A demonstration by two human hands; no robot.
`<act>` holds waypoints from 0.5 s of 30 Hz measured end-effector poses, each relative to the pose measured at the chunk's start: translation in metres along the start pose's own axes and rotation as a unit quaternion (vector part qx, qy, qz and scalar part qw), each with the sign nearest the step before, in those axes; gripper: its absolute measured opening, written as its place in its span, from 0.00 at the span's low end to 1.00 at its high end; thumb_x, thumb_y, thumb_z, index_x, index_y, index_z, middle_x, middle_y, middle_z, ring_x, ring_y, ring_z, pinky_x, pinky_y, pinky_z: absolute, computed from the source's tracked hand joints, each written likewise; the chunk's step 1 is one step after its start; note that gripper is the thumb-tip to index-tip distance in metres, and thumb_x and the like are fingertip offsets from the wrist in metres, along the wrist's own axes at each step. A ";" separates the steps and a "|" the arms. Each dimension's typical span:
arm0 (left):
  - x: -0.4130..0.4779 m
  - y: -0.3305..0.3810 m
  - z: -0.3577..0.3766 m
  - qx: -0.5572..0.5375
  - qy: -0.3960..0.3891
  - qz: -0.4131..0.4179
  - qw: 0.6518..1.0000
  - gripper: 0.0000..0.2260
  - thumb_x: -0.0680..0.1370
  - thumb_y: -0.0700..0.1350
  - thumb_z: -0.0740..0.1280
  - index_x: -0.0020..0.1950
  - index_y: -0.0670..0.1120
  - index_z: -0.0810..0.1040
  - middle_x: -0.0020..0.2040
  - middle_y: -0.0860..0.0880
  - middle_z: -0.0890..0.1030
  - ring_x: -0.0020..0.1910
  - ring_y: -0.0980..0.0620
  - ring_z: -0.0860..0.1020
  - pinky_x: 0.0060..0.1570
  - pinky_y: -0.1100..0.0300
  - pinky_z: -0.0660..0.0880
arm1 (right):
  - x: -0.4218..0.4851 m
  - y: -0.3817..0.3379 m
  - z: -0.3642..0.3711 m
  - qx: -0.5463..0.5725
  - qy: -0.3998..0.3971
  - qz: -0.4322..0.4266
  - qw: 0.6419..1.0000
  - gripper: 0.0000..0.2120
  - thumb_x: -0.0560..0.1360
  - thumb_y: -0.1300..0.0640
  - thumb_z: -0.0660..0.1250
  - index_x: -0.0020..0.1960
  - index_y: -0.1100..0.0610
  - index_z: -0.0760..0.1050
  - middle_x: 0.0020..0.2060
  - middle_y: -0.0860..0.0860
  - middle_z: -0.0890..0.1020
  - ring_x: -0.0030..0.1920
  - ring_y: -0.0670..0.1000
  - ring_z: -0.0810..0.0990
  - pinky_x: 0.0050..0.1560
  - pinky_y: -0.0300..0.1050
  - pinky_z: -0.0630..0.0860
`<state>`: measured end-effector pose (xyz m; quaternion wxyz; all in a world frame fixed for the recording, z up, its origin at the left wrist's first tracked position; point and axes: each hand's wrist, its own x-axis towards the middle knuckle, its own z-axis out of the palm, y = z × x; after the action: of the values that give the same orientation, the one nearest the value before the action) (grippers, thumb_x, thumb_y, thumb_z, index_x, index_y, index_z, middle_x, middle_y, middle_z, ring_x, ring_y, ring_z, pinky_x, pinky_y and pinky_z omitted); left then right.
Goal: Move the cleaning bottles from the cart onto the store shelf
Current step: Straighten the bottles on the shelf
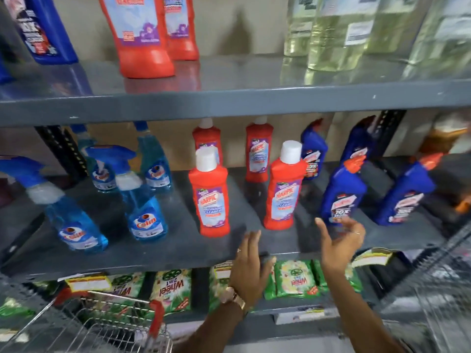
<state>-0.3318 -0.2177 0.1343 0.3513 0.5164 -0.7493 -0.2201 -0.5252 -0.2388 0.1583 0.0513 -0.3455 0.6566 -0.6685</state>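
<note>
1. State of the hands: our left hand (248, 266) is spread wide, palm down, at the front lip of the middle shelf (178, 253), and holds nothing. Our right hand (340, 244) is open with loosely curled fingers, just in front of the shelf, and is also empty.

2. Location of the bottles: the middle shelf carries three groups, all upright or nearly so.
   - Spray bottles (146, 215), blue, at the left.
   - Red bottles (213, 197), four in two rows, in the centre.
   - Blue bottles (342, 197), with red caps, at the right.

3. Nearest items: the right hand is near the base of the front blue bottle and of the second front red bottle (284, 192), touching neither.

4. Cart: the cart (107, 324) stands below left. Only a corner of its wire basket shows, and we see no bottle in that part. The rest is out of view.

5. Step in hand: we judge that we are between placements, with both hands free at the shelf edge.

6. Next move: we judge it calls for a reach down to the cart to check for bottles still in it. Any bottle found goes upright into its matching group, and the bare stretch between the red rows offers room.
</note>
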 end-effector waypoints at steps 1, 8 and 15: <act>0.012 0.011 0.005 -0.053 0.014 -0.029 0.998 0.36 0.72 0.60 0.62 0.74 0.44 0.57 0.75 0.48 0.61 0.74 0.52 0.58 0.73 0.66 0.51 | 0.015 0.004 -0.008 -0.024 0.013 0.013 1.000 0.36 0.62 0.35 0.71 0.55 0.63 0.69 0.50 0.62 0.73 0.52 0.65 0.72 0.56 0.57 0.69; 0.103 0.005 0.024 -0.230 -0.044 -0.172 0.957 0.41 0.49 0.52 0.80 0.61 0.49 0.73 0.59 0.47 0.81 0.57 0.51 0.80 0.61 0.46 0.76 | 0.079 0.037 -0.011 -0.019 -0.176 0.107 0.978 0.64 0.46 0.49 0.84 0.73 0.53 0.52 0.65 0.56 0.72 0.63 0.52 0.74 0.63 0.50 0.71; 0.110 -0.001 0.027 -0.239 -0.052 -0.186 0.952 0.27 0.53 0.47 0.78 0.50 0.54 0.77 0.55 0.45 0.84 0.54 0.48 0.82 0.60 0.44 0.77 | 0.074 0.026 -0.004 -0.056 -0.154 0.076 0.984 0.43 0.53 0.59 0.83 0.62 0.61 0.65 0.56 0.60 0.79 0.54 0.57 0.78 0.51 0.44 0.70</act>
<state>-0.3758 -0.3214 0.1488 0.3777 0.5350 -0.5828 -0.4812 -0.5930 -0.2775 0.1640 0.1834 -0.3959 0.7013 -0.5638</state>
